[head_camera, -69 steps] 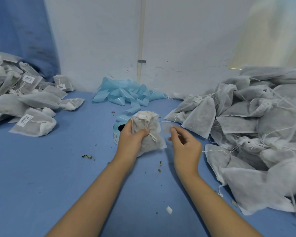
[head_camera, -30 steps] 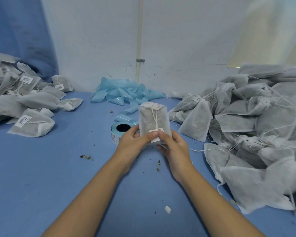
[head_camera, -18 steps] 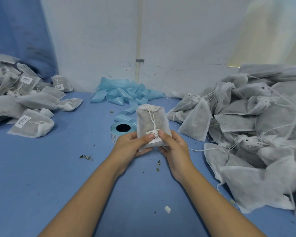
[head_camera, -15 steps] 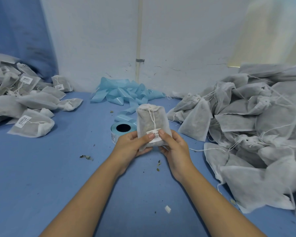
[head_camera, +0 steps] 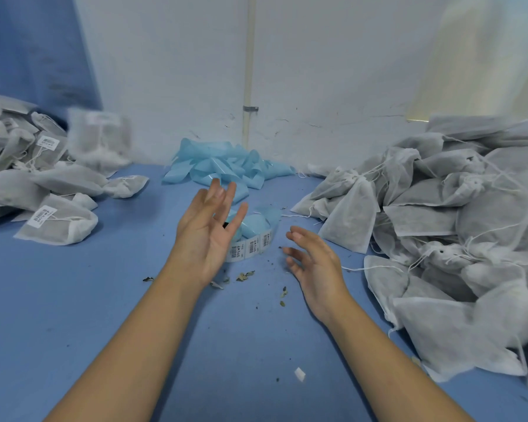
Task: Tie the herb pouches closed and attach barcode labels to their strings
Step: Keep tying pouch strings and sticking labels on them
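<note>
My left hand is raised with its fingers spread straight and holding nothing, and my right hand hangs beside it, fingers loosely curved and bare too. The pouch is a blur up at the left, well apart from both, against the labelled pile. The label roll sits on the blue worktop between my hands, behind my left fingers.

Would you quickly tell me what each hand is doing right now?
Left hand: open, fingers spread, holding nothing.
Right hand: open, fingers loosely curled, holding nothing.
</note>
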### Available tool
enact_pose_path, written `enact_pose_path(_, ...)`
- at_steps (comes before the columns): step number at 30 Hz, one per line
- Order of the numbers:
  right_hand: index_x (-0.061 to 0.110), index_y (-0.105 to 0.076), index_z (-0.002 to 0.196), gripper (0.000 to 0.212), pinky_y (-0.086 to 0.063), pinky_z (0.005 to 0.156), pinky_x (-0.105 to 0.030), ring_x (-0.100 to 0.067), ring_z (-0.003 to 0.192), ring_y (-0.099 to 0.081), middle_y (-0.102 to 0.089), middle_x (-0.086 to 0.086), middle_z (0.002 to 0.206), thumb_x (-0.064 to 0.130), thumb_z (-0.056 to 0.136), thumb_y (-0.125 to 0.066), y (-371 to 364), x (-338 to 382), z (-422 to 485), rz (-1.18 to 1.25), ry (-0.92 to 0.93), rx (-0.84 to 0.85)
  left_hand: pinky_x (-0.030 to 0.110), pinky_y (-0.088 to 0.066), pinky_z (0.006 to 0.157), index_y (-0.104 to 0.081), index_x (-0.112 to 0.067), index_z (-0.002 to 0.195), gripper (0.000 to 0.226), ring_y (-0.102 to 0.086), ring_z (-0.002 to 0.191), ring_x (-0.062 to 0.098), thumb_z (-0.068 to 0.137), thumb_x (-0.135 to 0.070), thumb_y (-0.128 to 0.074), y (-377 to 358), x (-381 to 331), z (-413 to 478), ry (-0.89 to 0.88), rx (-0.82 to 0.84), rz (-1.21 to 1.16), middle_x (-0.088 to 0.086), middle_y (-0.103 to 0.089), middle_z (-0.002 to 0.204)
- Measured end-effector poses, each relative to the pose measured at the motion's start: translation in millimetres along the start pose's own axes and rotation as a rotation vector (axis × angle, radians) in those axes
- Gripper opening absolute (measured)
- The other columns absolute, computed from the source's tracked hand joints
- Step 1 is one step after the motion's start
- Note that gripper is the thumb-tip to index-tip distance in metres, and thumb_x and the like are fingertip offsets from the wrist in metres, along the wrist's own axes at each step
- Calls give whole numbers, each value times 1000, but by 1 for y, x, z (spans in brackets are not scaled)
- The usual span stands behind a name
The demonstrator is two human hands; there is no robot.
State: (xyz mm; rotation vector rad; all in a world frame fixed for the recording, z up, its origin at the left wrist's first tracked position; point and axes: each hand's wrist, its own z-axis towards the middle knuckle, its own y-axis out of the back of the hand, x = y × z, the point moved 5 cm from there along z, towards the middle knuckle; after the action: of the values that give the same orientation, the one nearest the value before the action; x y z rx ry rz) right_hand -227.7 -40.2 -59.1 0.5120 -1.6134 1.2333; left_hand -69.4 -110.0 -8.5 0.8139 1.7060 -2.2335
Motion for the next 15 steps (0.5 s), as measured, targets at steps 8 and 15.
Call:
enact_pose_path(8,29,-53,125,48,-50,84,-26,6,83,-60,-22,7,152,0,88,-58,22,18,6,-263,258,-268,24,-57,73,-52,-11,127,35,-69,99,19,94,-17,-55,-8,18,-11,78,110,364,-5,-69,116)
enact_pose_path(15,16,-48,137,54,-50,91,-30,-4,106,-55,-10,0,155,-4,87,-53,47,27,18,-238,212,-418,22,-56,67,-59,-14,120,29,-71,91,20,93,-24,-56,-5,30,-12,131,120,499,-3,-72,109)
